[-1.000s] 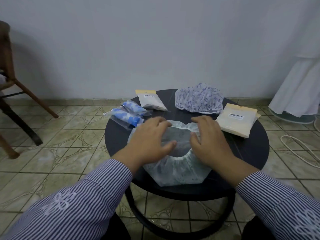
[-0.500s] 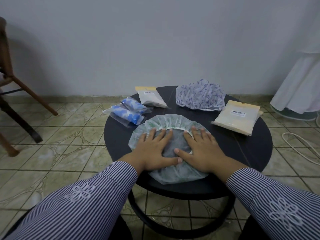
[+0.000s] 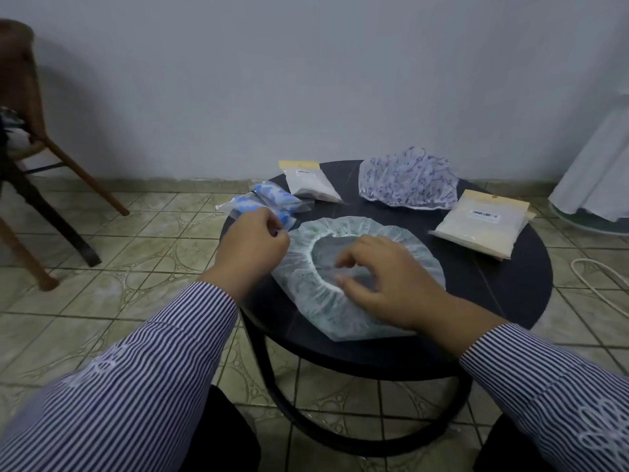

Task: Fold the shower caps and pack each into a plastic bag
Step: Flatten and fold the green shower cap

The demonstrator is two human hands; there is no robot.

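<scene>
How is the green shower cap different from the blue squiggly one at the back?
The green shower cap lies spread flat at the front with its round opening showing; the blue-patterned shower cap sits bunched in a heap at the back. The left hand pinches the green one's edge; nobody touches the blue one. Both are see-through and unpacked on the black table.

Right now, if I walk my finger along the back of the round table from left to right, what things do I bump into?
Blue packed bags → small white packet → blue-patterned cap → big packet with a barcode.
</scene>
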